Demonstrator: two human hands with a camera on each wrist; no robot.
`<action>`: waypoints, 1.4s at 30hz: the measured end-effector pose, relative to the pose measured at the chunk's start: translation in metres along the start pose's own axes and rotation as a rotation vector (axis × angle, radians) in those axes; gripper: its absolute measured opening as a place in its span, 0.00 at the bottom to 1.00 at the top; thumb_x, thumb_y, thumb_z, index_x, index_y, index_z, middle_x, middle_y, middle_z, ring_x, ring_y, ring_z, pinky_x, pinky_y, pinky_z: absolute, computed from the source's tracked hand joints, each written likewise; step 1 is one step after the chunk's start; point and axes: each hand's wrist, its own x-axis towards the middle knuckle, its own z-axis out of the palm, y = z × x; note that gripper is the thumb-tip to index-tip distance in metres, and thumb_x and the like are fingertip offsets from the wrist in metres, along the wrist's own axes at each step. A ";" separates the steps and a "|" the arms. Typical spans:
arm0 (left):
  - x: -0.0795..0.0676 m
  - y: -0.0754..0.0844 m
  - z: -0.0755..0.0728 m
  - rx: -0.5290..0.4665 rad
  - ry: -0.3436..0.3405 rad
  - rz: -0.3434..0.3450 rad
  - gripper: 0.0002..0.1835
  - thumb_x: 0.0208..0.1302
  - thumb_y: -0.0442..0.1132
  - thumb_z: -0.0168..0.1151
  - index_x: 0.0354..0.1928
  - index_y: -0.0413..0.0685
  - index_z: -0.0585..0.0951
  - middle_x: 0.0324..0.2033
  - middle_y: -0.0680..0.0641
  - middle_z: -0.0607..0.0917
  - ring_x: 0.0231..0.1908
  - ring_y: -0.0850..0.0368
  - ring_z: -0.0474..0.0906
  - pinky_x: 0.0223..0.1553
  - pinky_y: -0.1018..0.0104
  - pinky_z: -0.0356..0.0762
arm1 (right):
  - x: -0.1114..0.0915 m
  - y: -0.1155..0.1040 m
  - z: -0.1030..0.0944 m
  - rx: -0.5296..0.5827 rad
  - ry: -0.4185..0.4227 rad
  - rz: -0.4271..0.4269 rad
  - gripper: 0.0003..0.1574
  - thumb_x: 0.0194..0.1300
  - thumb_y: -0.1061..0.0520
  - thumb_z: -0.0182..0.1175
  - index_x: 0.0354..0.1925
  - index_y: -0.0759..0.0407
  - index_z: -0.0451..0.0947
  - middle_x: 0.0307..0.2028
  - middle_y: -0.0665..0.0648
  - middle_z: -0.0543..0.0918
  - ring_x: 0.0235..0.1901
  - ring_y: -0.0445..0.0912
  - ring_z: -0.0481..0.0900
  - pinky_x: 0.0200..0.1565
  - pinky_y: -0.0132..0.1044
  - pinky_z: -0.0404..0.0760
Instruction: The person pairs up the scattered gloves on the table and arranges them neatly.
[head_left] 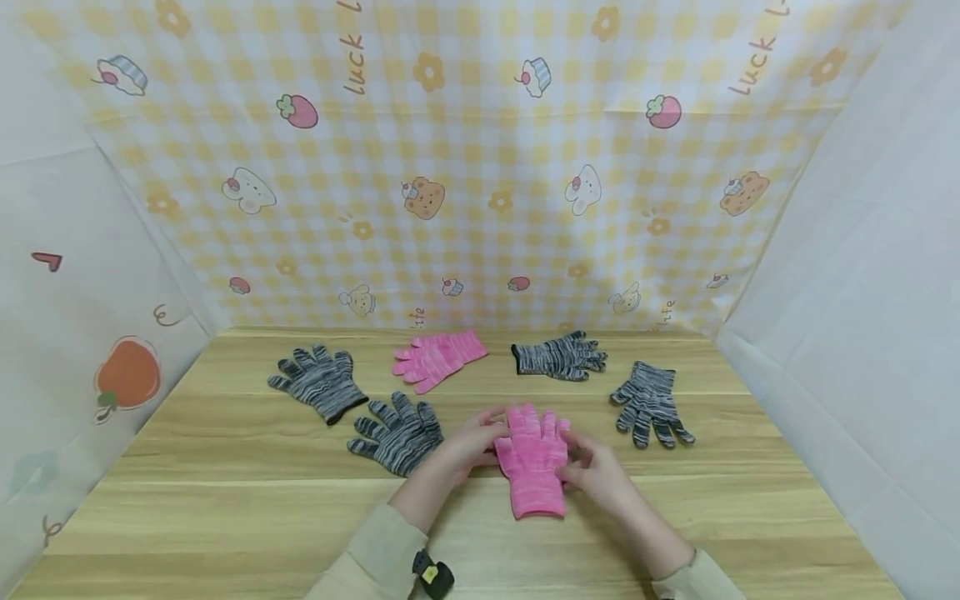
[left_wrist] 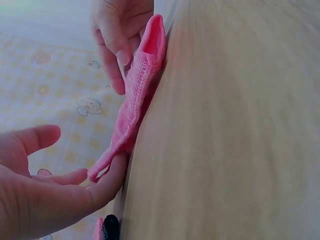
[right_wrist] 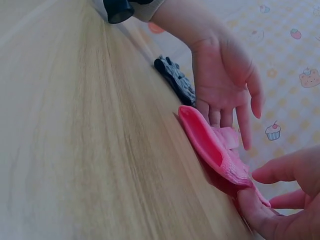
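A pink knit glove (head_left: 534, 467) lies on the wooden table, its fingers toward the back and its cuff toward the front. At its left edge is my left hand (head_left: 474, 442), with fingertips against the glove and the thumb raised apart, as the left wrist view shows. My right hand (head_left: 596, 471) touches the opposite edge with loosely bent fingers. In the right wrist view, one right fingertip (right_wrist: 250, 202) sits low at the glove's side while another finger is spread above it. The cuff opening (right_wrist: 200, 135) gapes slightly.
Behind lies a second pink glove (head_left: 438, 358). Grey-black gloves lie around: one far left (head_left: 318, 382), one beside my left forearm (head_left: 401, 433), one at the back (head_left: 558, 357) and one at the right (head_left: 651, 404). A checked cloth (head_left: 480, 242) hangs behind the table.
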 end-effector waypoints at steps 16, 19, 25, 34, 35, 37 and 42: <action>-0.012 0.011 -0.005 0.569 0.031 0.212 0.21 0.65 0.37 0.58 0.57 0.30 0.75 0.50 0.34 0.79 0.49 0.39 0.76 0.50 0.46 0.75 | 0.001 0.001 -0.004 -0.101 0.050 0.004 0.45 0.50 0.69 0.67 0.66 0.66 0.64 0.45 0.59 0.79 0.37 0.50 0.76 0.37 0.38 0.81; -0.014 0.011 -0.005 0.714 0.013 0.278 0.22 0.63 0.37 0.58 0.56 0.31 0.76 0.53 0.34 0.77 0.51 0.39 0.75 0.51 0.47 0.75 | 0.000 0.001 -0.004 -0.196 0.045 -0.041 0.45 0.50 0.65 0.69 0.66 0.64 0.66 0.51 0.61 0.76 0.46 0.53 0.76 0.48 0.44 0.79; -0.019 0.011 -0.002 0.947 -0.179 0.350 0.22 0.62 0.39 0.61 0.57 0.37 0.77 0.64 0.38 0.69 0.62 0.41 0.66 0.61 0.51 0.66 | -0.003 0.005 -0.006 -0.485 0.000 -0.177 0.49 0.51 0.48 0.72 0.67 0.61 0.65 0.68 0.67 0.60 0.66 0.64 0.56 0.61 0.64 0.57; -0.025 0.009 0.004 1.084 -0.309 0.298 0.25 0.63 0.43 0.60 0.61 0.42 0.75 0.68 0.43 0.64 0.66 0.45 0.61 0.65 0.55 0.59 | -0.002 0.011 -0.011 -0.679 -0.111 -0.291 0.51 0.53 0.38 0.67 0.67 0.61 0.65 0.70 0.66 0.56 0.69 0.63 0.48 0.65 0.64 0.41; -0.025 0.009 0.005 1.102 -0.306 0.298 0.26 0.63 0.44 0.60 0.62 0.43 0.75 0.68 0.43 0.64 0.66 0.45 0.61 0.65 0.56 0.59 | -0.002 0.011 -0.011 -0.684 -0.120 -0.288 0.51 0.53 0.38 0.67 0.67 0.61 0.65 0.70 0.65 0.56 0.70 0.63 0.47 0.65 0.64 0.40; -0.026 0.009 0.008 1.139 -0.299 0.294 0.27 0.62 0.45 0.61 0.62 0.43 0.75 0.68 0.43 0.65 0.66 0.46 0.61 0.66 0.56 0.58 | -0.001 0.011 -0.013 -0.695 -0.138 -0.285 0.51 0.54 0.38 0.67 0.67 0.61 0.64 0.70 0.66 0.55 0.70 0.63 0.47 0.65 0.64 0.40; -0.028 0.009 0.016 1.210 -0.276 0.274 0.29 0.60 0.49 0.62 0.63 0.47 0.75 0.67 0.44 0.66 0.66 0.47 0.61 0.65 0.55 0.59 | -0.001 0.011 -0.017 -0.707 -0.163 -0.275 0.51 0.54 0.38 0.67 0.68 0.62 0.64 0.70 0.67 0.55 0.70 0.63 0.47 0.65 0.64 0.41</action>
